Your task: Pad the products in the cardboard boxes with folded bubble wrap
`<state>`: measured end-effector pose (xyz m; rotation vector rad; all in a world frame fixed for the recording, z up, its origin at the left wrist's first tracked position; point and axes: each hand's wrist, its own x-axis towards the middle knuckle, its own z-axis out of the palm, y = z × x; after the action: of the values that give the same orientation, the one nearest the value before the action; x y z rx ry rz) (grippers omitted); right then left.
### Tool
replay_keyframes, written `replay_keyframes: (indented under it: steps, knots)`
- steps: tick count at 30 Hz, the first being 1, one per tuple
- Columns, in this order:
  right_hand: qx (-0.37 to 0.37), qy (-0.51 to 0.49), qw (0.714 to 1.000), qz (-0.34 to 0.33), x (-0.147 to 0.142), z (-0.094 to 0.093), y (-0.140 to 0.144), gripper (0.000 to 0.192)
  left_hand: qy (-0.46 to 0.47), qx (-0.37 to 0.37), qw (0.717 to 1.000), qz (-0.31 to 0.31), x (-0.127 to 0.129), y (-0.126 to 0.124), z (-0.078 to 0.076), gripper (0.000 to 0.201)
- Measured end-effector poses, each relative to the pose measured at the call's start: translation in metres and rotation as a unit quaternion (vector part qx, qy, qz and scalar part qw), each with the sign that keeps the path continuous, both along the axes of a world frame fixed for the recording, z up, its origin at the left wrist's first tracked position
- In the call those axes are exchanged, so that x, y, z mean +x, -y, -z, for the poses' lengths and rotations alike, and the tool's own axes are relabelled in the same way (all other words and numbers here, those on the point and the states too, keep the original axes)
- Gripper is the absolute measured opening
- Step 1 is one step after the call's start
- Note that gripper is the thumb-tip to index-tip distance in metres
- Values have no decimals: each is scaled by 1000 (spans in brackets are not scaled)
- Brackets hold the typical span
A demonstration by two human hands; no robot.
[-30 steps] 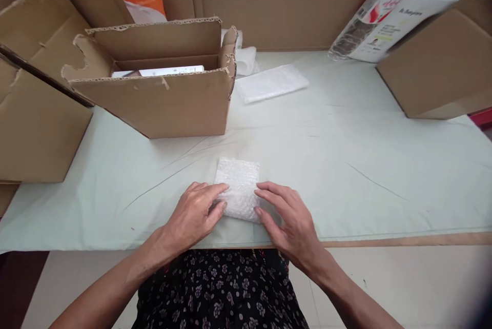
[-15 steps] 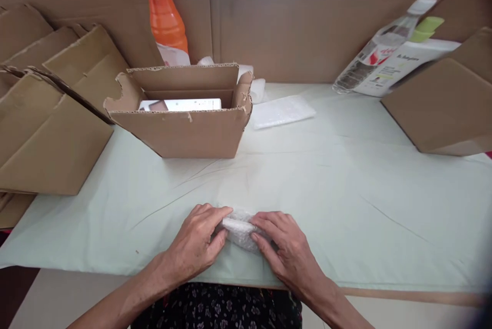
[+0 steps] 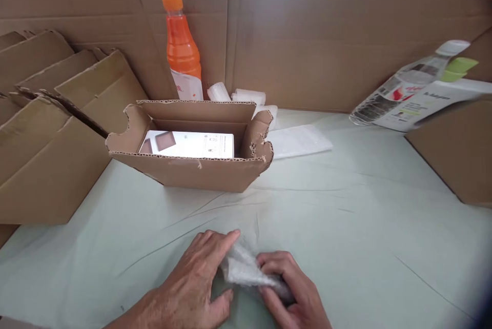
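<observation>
A crumpled, partly rolled piece of bubble wrap [image 3: 244,270] lies near the front of the cloth-covered table. My right hand [image 3: 294,288] grips its right end between thumb and fingers. On the other side, my left hand [image 3: 200,278] is open, its thumb spread well away from the fingers. Its index finger reaches along the upper left edge of the wrap. Whether anything is rolled inside the wrap cannot be made out. Beyond both hands stands an open cardboard box [image 3: 203,172], with a white printed box [image 3: 192,144] inside.
Several cardboard pieces [image 3: 42,165] lean at the left. An orange bottle [image 3: 183,52] and white rolls [image 3: 248,96] stand behind the box. A flat bubble-wrap sheet [image 3: 303,140] lies to its right. A clear bottle [image 3: 411,80], a white tube [image 3: 434,101] and another carton [image 3: 453,149] are at right.
My left thumb has come off the bubble wrap, while the right hand has closed round its right end and the roll has become tilted and crumpled. The view has tipped upward.
</observation>
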<state>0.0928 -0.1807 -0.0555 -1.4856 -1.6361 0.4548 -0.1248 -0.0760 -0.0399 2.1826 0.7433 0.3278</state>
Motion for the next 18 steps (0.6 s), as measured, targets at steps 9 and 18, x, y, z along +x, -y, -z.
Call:
replay_keyframes:
  steps: [9,18]
  knots:
    - [-100,-148,980,83,0,13,10,56,136,-349,918,-130,22,12,8,59]
    - [-90,-98,991,-13,-4,-2,16,96,145,-302,929,-159,24,29,-19,25]
